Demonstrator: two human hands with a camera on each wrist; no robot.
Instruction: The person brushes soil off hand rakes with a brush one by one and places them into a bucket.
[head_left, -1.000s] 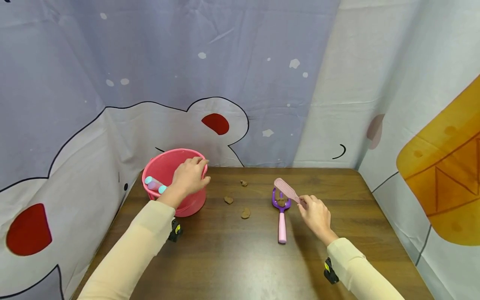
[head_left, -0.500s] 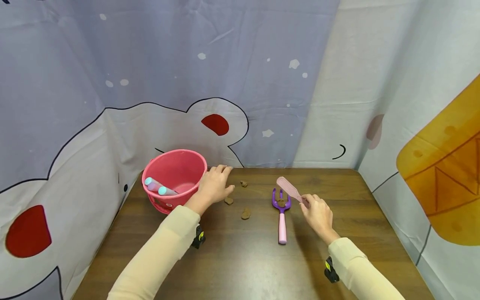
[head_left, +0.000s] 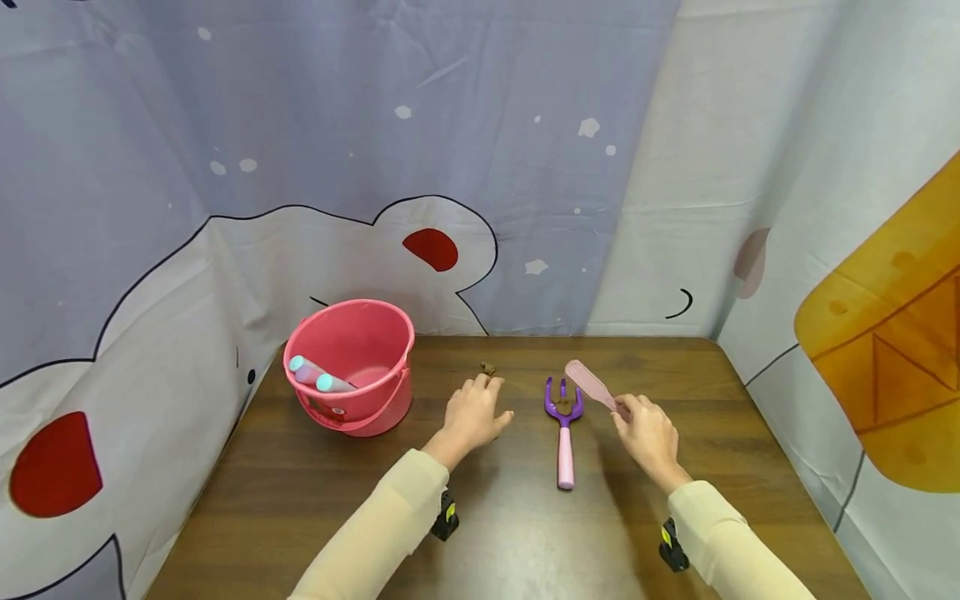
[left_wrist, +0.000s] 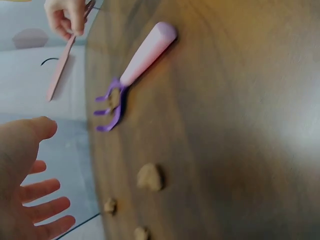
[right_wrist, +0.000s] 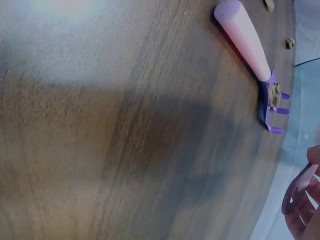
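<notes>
Two handles (head_left: pixel 335 384) are already in the bucket (head_left: pixel 375 408), left of frame, while fork (head_left: pixel 566 442) and lumps (left_wrist: pixel 149 177), near centre, remain outside, left hand (head_left: pixel 472 414) having spread fingers, right hand (head_left: pixel 649 435) pinching the spatula (head_left: pixel 588 382).

Looks like a makeshift recording booth, not a furnished room. Creased cloth (head_left: pixel 502 108) with cartoon print hangs behind and at both sides of a wood-grain table (head_left: pixel 517 542), hiding whatever lies beyond. Glare on tabletop, so lit from above. Wrist-worn cameras (head_left: pixel 446 518) fit a filming setup. Bucket (head_left: pixel 384 407) and fork (head_left: pixel 566 458) look like toys. Building type: can't tell.
</notes>
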